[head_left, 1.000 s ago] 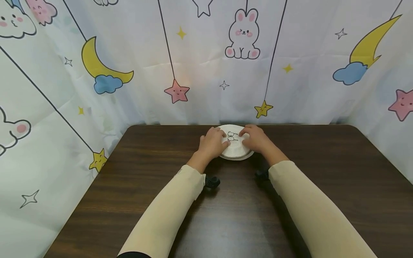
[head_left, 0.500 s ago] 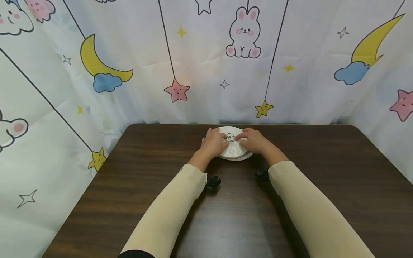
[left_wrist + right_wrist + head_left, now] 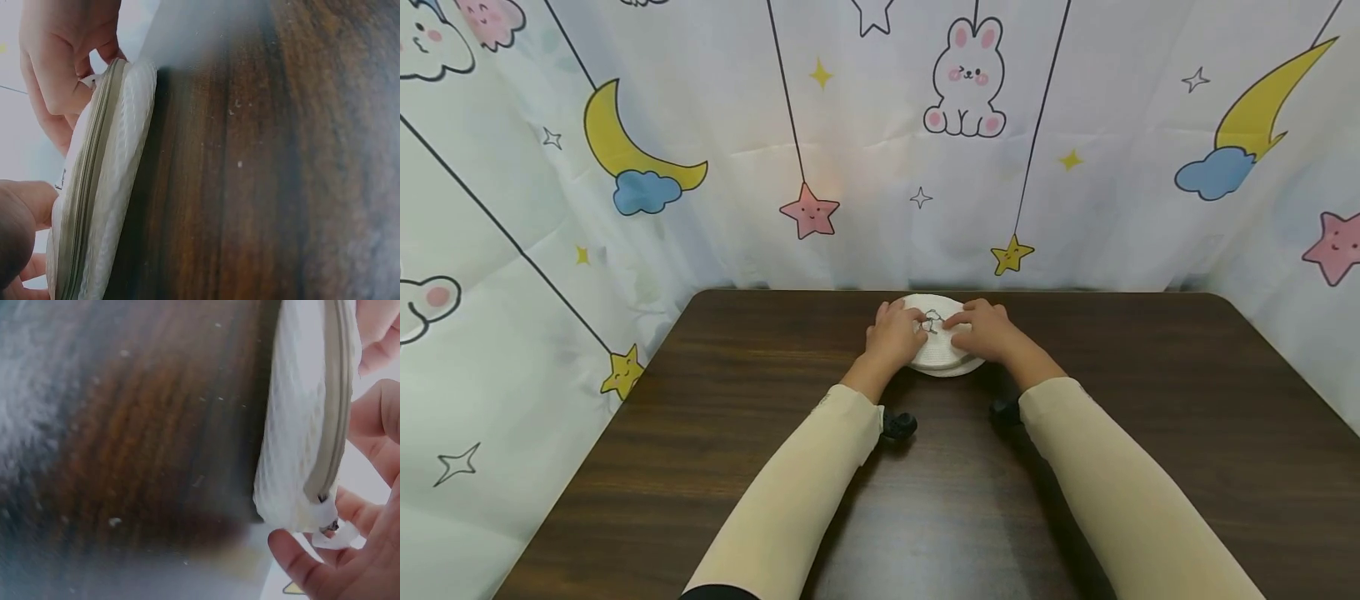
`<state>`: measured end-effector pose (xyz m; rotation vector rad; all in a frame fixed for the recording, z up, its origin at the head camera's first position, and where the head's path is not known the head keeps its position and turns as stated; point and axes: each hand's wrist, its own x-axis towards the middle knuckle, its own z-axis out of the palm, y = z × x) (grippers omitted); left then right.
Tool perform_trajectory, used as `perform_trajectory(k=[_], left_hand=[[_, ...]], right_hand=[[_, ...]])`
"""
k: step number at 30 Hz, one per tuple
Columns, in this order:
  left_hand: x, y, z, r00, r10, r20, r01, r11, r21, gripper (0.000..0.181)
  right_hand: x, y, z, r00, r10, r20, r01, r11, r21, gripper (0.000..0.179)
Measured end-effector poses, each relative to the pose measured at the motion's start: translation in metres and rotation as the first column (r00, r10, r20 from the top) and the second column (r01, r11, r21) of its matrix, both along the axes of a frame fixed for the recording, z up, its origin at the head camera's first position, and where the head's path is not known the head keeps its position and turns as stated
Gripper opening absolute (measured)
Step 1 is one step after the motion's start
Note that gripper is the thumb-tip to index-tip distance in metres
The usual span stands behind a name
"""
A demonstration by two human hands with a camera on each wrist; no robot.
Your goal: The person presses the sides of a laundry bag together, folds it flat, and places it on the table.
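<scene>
A round white mesh laundry bag [image 3: 942, 355] with a small line drawing on top lies at the far middle of the table. My left hand [image 3: 895, 333] holds its left side, thumb and index finger reaching over the top. From the other side my right hand [image 3: 991, 330] grips it, with thumb and index fingertips close to the drawing. A beige zipper [image 3: 87, 181] runs round the bag's side in the left wrist view. In the right wrist view, a white tab [image 3: 340, 536] hangs at the zipper's end, among the right hand's fingers, with the little finger at the bag's edge.
The dark wooden table [image 3: 760, 417] extends on both sides of the bag, whose rim lies near the table's back edge. Behind it hangs a white curtain [image 3: 880, 150] printed with moons, stars and a rabbit. Black wrist cameras [image 3: 898, 425] sit under the sleeves.
My right fingers have moved inward, to the left, and cover more of the drawing. The bag has shifted slightly left. My left hand stays almost in place.
</scene>
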<state>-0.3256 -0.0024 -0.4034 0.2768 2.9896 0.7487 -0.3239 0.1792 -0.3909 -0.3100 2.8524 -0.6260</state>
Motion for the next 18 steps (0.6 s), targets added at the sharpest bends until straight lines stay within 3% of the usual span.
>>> perform_trajectory(k=[5,11,15,18], left_hand=[[0.002,-0.001,0.002,1.000,0.000,-0.018,0.000,1.000,0.017,0.030],[0.004,-0.005,0.003,0.995,-0.001,-0.104,0.007,0.999,0.053,0.031],[0.005,-0.009,0.003,0.992,-0.009,-0.126,0.024,0.993,0.114,0.035],[0.004,-0.013,0.003,0.990,-0.050,-0.134,0.070,0.985,0.155,0.038]], right_hand=[[0.001,0.005,0.006,1.000,-0.018,0.023,0.019,0.999,-0.051,0.042],[0.000,0.010,0.014,0.999,-0.003,-0.035,0.000,0.997,-0.077,0.036],[-0.001,0.015,0.017,0.998,-0.061,-0.036,0.055,0.989,-0.139,0.030],[-0.001,0.019,0.018,0.995,-0.093,-0.029,0.086,0.979,-0.187,0.033]])
